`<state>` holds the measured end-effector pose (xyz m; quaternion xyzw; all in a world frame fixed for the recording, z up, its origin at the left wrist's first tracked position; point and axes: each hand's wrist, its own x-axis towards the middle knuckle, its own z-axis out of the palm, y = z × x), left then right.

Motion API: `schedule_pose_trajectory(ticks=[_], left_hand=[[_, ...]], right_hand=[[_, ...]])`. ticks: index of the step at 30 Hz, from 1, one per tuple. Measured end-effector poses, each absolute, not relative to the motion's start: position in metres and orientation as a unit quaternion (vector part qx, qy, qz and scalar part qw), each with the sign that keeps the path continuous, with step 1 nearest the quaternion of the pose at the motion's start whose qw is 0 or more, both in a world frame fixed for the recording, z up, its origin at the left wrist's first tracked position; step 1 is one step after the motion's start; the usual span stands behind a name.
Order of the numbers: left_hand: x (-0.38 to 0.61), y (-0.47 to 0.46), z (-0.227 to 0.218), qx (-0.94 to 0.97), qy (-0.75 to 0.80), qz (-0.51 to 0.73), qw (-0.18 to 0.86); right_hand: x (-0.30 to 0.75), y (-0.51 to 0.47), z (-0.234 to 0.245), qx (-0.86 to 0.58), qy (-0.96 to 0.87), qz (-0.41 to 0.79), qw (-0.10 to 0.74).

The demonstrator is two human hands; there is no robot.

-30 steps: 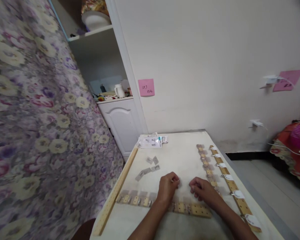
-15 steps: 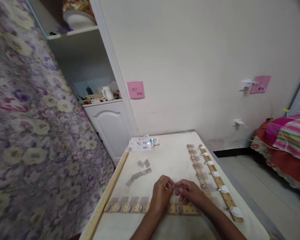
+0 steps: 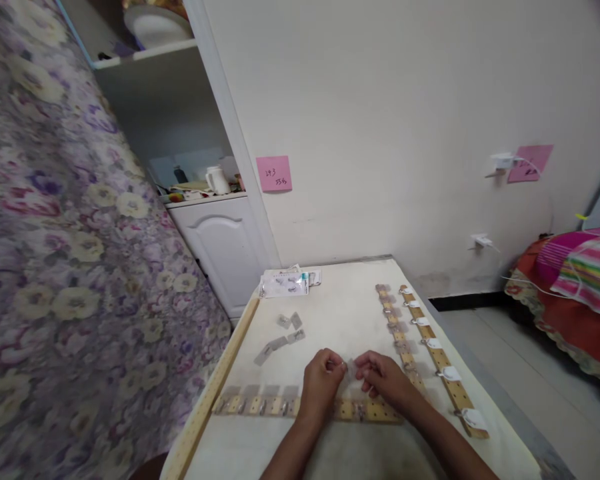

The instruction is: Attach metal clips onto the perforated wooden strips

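Note:
My left hand (image 3: 324,377) is closed in a pinch above the table, its fingertips on a small clear piece (image 3: 351,368) whose kind I cannot make out. Just right of that piece is my right hand (image 3: 383,379), its fingers half curled and the thumb a little apart. Below both hands a wooden strip (image 3: 347,410) bears several small metal hooks on clear backings; my left wrist covers part of it. Several loose clear squares (image 3: 279,343) lie on the table to the left of my hands.
A white-covered table (image 3: 345,300) stands against the wall. Two wooden strips with clear hooks (image 3: 393,327) and white hooks (image 3: 449,373) run along the right. A bare wooden strip (image 3: 220,373) lines the left edge. Flat packets (image 3: 284,285) lie at the back left. A floral curtain (image 3: 80,267) hangs left.
My right hand has drawn slightly away to the right from my left fingertips, so a small gap shows between them. The camera view has shifted a little.

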<state>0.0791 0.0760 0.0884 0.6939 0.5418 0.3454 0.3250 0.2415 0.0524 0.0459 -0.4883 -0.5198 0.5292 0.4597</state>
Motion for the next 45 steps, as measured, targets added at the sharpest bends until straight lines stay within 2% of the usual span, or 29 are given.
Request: schedule_pose_trajectory(ticks=[7, 17, 23, 32, 39, 45], left_hand=[[0.078, 0.069, 0.090, 0.695, 0.524, 0.329, 0.366], [0.085, 0.055, 0.100, 0.745, 0.474, 0.333, 0.331], [0.086, 0.056, 0.098, 0.722, 0.477, 0.353, 0.355], [0.082, 0.065, 0.095, 0.617, 0.499, 0.397, 0.462], [0.085, 0.064, 0.089, 0.591, 0.493, 0.392, 0.504], [0.083, 0.059, 0.088, 0.628, 0.497, 0.391, 0.454]], right_hand=[[0.245, 0.051, 0.055, -0.515, -0.551, 0.452, 0.476], [0.243, 0.050, 0.054, -0.482, -0.545, 0.511, 0.458], [0.245, 0.050, 0.058, -0.456, -0.556, 0.526, 0.455], [0.237, 0.045, 0.058, -0.404, -0.540, 0.598, 0.434], [0.235, 0.044, 0.060, -0.413, -0.535, 0.568, 0.470], [0.241, 0.045, 0.061, -0.454, -0.564, 0.512, 0.462]])
